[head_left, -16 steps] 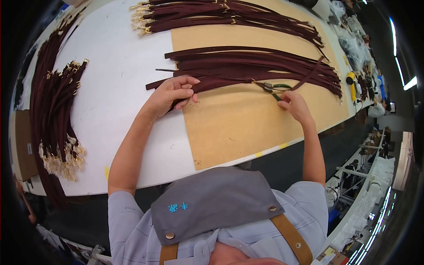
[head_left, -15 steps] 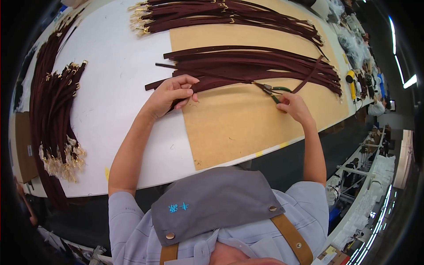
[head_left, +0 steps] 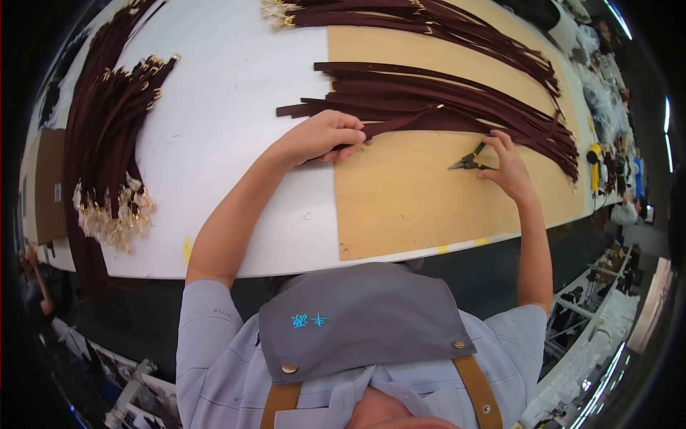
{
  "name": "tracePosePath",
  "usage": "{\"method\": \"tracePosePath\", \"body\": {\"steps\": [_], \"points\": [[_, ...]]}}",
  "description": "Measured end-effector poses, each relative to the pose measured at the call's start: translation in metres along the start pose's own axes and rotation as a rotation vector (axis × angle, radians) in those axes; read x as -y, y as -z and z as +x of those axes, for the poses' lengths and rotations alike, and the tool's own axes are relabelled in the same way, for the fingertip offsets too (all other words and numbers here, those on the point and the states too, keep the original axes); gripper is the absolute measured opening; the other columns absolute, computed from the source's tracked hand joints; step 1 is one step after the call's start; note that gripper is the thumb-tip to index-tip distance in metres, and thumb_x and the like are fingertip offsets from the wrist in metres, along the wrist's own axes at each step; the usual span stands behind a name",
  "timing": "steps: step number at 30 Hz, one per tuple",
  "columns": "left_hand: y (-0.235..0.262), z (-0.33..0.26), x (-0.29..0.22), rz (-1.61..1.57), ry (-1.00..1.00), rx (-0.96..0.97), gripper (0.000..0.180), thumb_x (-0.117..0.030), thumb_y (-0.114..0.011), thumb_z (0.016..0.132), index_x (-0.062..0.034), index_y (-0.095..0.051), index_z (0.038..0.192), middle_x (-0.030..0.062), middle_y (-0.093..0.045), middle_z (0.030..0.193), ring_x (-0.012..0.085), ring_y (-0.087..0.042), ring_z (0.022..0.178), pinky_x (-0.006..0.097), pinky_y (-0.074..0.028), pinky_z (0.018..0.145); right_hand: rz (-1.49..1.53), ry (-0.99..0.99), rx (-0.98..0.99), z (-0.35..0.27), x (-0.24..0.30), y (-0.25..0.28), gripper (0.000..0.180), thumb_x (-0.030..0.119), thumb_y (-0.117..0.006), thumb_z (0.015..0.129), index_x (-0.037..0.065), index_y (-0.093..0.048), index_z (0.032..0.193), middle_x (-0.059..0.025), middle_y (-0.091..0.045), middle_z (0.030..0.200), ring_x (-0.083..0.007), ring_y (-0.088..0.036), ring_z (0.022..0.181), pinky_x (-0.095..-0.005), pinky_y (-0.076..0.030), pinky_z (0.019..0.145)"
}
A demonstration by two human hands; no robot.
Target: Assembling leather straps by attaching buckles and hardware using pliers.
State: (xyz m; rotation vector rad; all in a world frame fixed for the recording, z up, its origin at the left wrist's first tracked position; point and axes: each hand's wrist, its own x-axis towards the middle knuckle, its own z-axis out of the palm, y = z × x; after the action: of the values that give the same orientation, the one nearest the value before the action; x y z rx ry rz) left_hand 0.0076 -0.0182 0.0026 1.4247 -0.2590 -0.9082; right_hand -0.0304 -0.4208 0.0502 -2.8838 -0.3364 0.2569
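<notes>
My left hand [head_left: 329,139] pinches a dark maroon strap [head_left: 400,124] near its left end, at the near side of a loose pile of similar straps [head_left: 464,96]. A small gold-coloured piece [head_left: 440,106] shows on the strap to the right of that hand. My right hand [head_left: 511,168] holds green-handled pliers [head_left: 467,161] with thumb and fingers. Their jaws point left, over brown paper and apart from the straps. Some of the left fingertips are hidden behind the hand.
Brown paper [head_left: 400,214] covers part of the white table [head_left: 229,157]. Another strap bundle [head_left: 371,16] lies at the back. Buckled straps [head_left: 121,136] with clear-wrapped ends hang together at the left, near a cardboard box [head_left: 46,186]. A yellow tool [head_left: 594,154] lies at the far right.
The pliers have come away from the gold piece on the strap, toward me, and their handles are spread wider. My left hand keeps its pinch. The whole view has shifted.
</notes>
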Motion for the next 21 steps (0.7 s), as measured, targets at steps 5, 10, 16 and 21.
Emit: {"method": "tracePosePath", "body": {"steps": [5, 10, 16, 21], "points": [[0.01, -0.004, 0.005, -0.084, 0.004, 0.006, 0.015, -0.017, -0.057, 0.09, -0.0035, -0.062, 0.089, -0.0048, -0.049, 0.061, 0.0018, -0.04, 0.051, 0.019, -0.03, 0.045, -0.092, 0.016, 0.246, 0.02, 0.012, 0.008, 0.034, 0.01, -0.08, 0.065, -0.001, -0.063, 0.092, -0.0128, -0.062, 0.098, -0.0309, -0.057, 0.1, -0.0403, -0.047, 0.083], [0.006, -0.001, 0.016, -0.046, -0.058, -0.052, 0.019, -0.019, -0.062, 0.089, -0.0028, -0.066, 0.098, -0.0063, -0.052, 0.066, 0.0018, -0.044, 0.057, 0.02, -0.035, 0.049, -0.051, -0.055, 0.129, 0.0, 0.023, -0.013, 0.02, 0.016, -0.065, 0.07, -0.001, -0.062, 0.078, -0.0209, -0.062, 0.076, -0.0379, -0.061, 0.071, -0.0433, -0.048, 0.065], [0.0, -0.004, 0.019, -0.049, -0.102, 0.008, 0.014, -0.018, -0.058, 0.089, -0.0051, -0.063, 0.085, -0.007, -0.045, 0.062, 0.0022, -0.038, 0.055, 0.021, -0.031, 0.049, 0.151, 0.041, -0.141, -0.038, 0.045, -0.026, 0.013, 0.003, -0.061, 0.074, -0.003, -0.054, 0.082, -0.0145, -0.058, 0.07, -0.0244, -0.057, 0.06, -0.0341, -0.048, 0.059], [0.0, -0.006, 0.019, -0.05, -0.078, 0.013, 0.014, -0.016, -0.056, 0.09, -0.0056, -0.059, 0.082, -0.0073, -0.042, 0.062, 0.0027, -0.034, 0.053, 0.022, -0.028, 0.048, 0.535, 0.049, -0.562, -0.033, 0.055, -0.045, 0.014, -0.001, -0.057, 0.079, 0.001, -0.049, 0.09, -0.0074, -0.058, 0.077, -0.0146, -0.057, 0.064, -0.0264, -0.049, 0.058]]}}
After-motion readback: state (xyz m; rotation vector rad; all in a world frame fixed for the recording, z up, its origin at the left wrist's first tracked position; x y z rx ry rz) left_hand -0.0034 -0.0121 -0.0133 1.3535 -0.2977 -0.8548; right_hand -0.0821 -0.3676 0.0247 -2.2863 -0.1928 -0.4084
